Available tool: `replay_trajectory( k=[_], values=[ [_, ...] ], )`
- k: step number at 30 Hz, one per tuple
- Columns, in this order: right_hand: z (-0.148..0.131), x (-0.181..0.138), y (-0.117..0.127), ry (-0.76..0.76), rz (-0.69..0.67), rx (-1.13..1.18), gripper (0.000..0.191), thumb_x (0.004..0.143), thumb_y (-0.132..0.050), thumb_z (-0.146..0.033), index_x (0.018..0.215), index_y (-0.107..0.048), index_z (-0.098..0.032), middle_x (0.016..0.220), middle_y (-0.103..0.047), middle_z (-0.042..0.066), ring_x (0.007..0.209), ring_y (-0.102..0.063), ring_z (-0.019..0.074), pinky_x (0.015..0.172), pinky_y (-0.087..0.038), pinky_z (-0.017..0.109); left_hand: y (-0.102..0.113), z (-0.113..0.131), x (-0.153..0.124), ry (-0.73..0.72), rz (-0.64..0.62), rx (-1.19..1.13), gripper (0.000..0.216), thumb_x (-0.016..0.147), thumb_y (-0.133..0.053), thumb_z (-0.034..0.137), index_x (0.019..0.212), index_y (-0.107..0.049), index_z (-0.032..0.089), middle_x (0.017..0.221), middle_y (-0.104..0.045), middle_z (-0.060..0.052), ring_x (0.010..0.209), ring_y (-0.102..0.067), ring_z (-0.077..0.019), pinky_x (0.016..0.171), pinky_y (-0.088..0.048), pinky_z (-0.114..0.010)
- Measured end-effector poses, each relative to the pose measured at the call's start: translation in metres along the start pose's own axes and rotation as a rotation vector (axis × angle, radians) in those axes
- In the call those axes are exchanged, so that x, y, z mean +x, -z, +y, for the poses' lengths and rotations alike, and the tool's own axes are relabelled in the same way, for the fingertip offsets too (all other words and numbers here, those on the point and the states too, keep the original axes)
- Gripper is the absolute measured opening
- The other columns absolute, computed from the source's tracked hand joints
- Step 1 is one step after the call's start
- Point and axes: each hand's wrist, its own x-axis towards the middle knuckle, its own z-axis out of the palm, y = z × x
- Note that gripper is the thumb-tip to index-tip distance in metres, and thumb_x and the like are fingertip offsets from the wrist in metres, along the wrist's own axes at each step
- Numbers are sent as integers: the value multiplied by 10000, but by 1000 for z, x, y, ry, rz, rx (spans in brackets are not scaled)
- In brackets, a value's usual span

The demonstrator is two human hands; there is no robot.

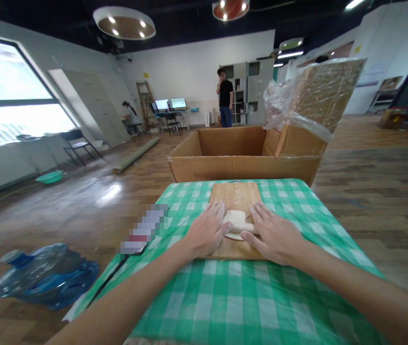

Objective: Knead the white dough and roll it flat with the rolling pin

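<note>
Where the pale dough (237, 215) lies, at the middle of the wooden board (234, 192), a light-coloured rolling pin (247, 228) rests crosswise over it. Left hand (206, 231) at the board's left edge: palm down, fingers stretched out, thumb apart, laid over the pin's left end. Right hand (277, 235) at the board's right edge: same flat, wide posture over the other end. Grip beneath the palms hidden. Board sits on a surface (204, 306) covered in green-and-white check. Left of the board, a pixelated flat item (146, 230); farther left, on the floor, a clear blue water bottle (51, 278) on its side. Beyond the board, a large cardboard box (232, 166); farther beyond, a standing person in a black top (225, 93).
</note>
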Motion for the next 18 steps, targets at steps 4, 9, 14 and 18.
replay_trajectory(
  k=[4,9,14,18],
  values=[
    [-21,-23,-4,-25,26,19,922,952,-280,-723,1521,-395,-8,1589,-326,240,1485,-273,394,1179,-303,541,6,11,-26,-37,15,-28,693,1035,-286,524,1557,-258,69,1627,-279,-186,1538,-186,-247,1257,-163,-442],
    [-30,-36,-6,-74,30,41,922,957,-279,-718,1547,-341,-12,1610,-289,220,1492,-262,379,1189,-306,522,5,12,-25,-56,50,-22,718,1019,-317,549,1549,-277,67,1627,-271,-195,1536,-191,-264,1255,-176,-467],
    [-5,-16,-5,-25,-14,59,828,1008,-222,-641,1516,-401,-12,1567,-382,220,1492,-282,333,1196,-300,493,6,12,-10,-43,31,6,708,1024,-270,558,1501,-373,44,1575,-378,-214,1503,-290,-288,1244,-207,-472],
    [20,8,-9,-14,-41,54,776,1028,-160,-605,1536,-388,-64,1584,-366,179,1492,-289,316,1202,-267,509,5,11,0,-10,13,13,719,1025,-230,570,1482,-401,42,1561,-401,-215,1493,-310,-302,1238,-207,-473]
  ],
)
